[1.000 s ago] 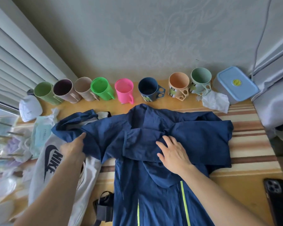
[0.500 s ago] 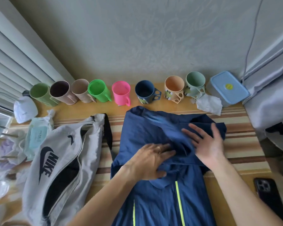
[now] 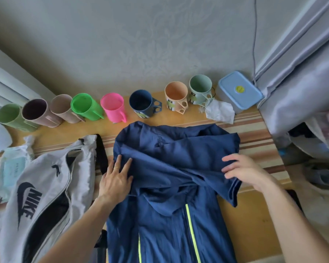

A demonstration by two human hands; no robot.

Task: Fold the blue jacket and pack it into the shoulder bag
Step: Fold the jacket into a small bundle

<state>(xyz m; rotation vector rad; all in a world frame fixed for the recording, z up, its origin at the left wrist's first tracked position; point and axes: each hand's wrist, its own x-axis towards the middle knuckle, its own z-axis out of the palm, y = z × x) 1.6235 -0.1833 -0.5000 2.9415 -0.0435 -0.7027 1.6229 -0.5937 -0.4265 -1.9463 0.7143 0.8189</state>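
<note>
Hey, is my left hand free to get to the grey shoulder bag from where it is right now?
Probably yes. The left hand lies flat on the left edge of the blue jacket, and the grey shoulder bag lies right beside it to the left, with only the bag's black strap between them.

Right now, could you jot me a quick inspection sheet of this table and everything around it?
Surface: wooden table with a striped mat.
Job's things: blue jacket lying flat, sleeves folded in; grey shoulder bag beside it, unzipped.
Clutter: eight mugs along the wall, blue-lidded box, crumpled tissue, wipes pack.
Hands: left hand flat on the jacket's left edge; right hand pinching the folded right sleeve.
Cables: one grey cable down the wall.
Surroundings: blinds left, curtain right.
</note>
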